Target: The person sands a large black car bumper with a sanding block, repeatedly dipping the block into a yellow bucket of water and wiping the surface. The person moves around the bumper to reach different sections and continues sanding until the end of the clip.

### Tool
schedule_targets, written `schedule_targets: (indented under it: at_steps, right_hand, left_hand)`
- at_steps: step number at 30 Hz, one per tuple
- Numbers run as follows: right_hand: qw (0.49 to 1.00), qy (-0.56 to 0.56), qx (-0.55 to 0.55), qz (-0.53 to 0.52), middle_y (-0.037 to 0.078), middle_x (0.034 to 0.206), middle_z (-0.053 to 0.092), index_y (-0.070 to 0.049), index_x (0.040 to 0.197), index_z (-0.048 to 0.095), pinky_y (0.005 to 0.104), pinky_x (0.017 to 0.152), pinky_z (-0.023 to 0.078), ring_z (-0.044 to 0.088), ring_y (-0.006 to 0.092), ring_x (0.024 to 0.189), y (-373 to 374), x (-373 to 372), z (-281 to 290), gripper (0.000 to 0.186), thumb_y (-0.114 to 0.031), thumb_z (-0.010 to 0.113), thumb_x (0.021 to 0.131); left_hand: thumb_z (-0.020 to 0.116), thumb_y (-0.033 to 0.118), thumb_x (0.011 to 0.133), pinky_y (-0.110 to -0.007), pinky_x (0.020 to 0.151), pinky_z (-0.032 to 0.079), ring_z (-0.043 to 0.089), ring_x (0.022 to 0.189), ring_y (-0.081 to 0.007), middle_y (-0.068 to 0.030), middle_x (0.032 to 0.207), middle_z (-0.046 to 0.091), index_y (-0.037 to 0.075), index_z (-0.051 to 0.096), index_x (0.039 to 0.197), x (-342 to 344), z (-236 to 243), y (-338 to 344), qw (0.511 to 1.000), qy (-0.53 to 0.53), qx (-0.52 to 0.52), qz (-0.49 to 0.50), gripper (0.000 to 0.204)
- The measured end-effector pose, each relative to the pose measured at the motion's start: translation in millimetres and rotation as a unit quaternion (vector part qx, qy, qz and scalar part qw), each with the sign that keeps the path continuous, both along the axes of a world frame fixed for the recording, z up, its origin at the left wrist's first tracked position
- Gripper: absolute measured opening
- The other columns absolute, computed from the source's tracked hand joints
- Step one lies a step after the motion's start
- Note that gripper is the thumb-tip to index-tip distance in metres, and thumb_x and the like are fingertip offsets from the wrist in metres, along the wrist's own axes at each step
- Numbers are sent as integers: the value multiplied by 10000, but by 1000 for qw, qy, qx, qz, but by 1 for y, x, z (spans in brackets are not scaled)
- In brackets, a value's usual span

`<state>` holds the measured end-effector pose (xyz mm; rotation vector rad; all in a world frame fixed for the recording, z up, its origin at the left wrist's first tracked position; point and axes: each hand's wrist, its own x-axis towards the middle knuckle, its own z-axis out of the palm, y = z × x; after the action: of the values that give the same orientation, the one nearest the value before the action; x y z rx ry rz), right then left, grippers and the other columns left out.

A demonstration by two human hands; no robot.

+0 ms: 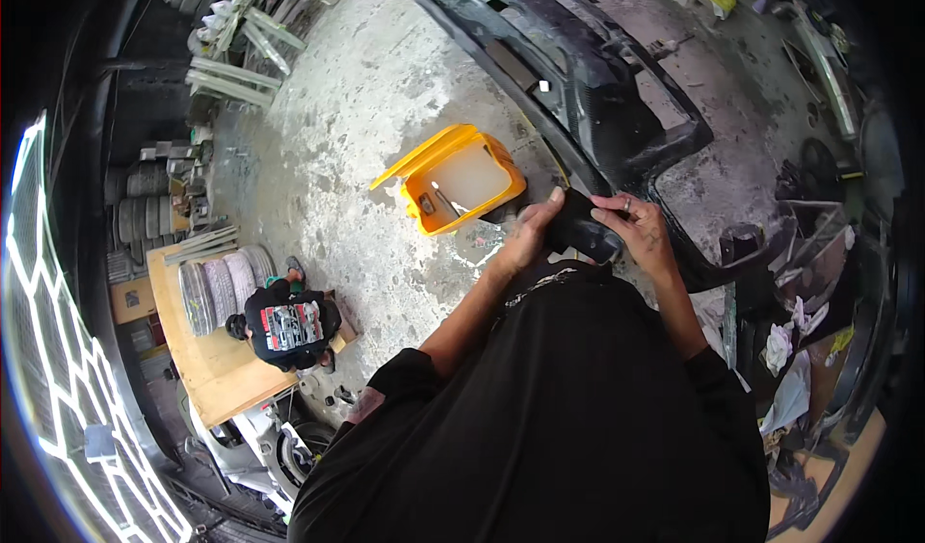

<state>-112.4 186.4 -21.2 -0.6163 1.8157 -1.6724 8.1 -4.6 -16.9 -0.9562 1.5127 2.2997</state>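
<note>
My left hand [532, 233] is closed on the near edge of a dark, smooth black piece [581, 223], thumb along its top. On its right side my right hand [640, 233] pinches the same piece between thumb and bent fingers. Whether this piece is separate or part of the large black car bumper [617, 100] just beyond cannot be made out. To the left of my hands sits an open yellow plastic box [464, 221] with its lid tipped back. Cloudy liquid [467, 177] and a few small items show inside it.
A person [289, 326] in a dark printed shirt crouches at the left beside a wooden board [217, 379] and wrapped tyres [217, 288]. Stacked tyres [145, 220] line the left wall. Black car parts and crumpled paper [779, 347] lie at the right. The concrete floor [356, 109] is stained.
</note>
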Motion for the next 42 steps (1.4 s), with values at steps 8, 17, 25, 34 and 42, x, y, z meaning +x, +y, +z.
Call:
schedule_targets:
  at_steps: [8,17,25,34,42]
  right_hand:
    - [997,-36,-66,22,39,947,698,27,1103,760,226,801,483,634,91,903,1,3,-16,191,8,742,914]
    - [998,-27,-41,-30,21,960,699,-9,1136,757,240,816,503,638,88,888,-10,16,-2,246,-53,791,896]
    - [983,121,-9,-134,46,933,702,-32,1152,735,286,743,538,663,122,834,-46,32,13,315,-56,821,849]
    - [956,251,33,-146,82,933,658,-124,1181,783,307,695,525,660,195,799,-111,52,26,324,-45,786,867]
    - [962,232,53,-136,101,927,671,-95,1183,775,324,711,532,659,213,803,-143,58,22,323,-39,782,866]
  left_hand:
    - [517,487,1063,-245,593,390,500,651,-40,63,693,588,56,722,827,2,4,8,993,41,-106,-7,533]
    - [531,408,1081,-230,610,357,456,673,-6,112,734,584,50,740,854,4,11,-8,994,102,-26,-19,472]
    - [510,421,1080,-228,759,500,633,779,-58,5,888,724,14,747,1085,-6,13,-46,993,108,-2,-55,471]
    - [520,395,1082,-257,757,499,647,831,-119,-53,960,706,-14,685,1130,-4,-13,-117,988,109,79,-81,444]
    - [545,407,1073,-268,834,513,656,897,-137,-73,981,703,-26,676,1142,1,-20,-147,981,87,159,-64,458]
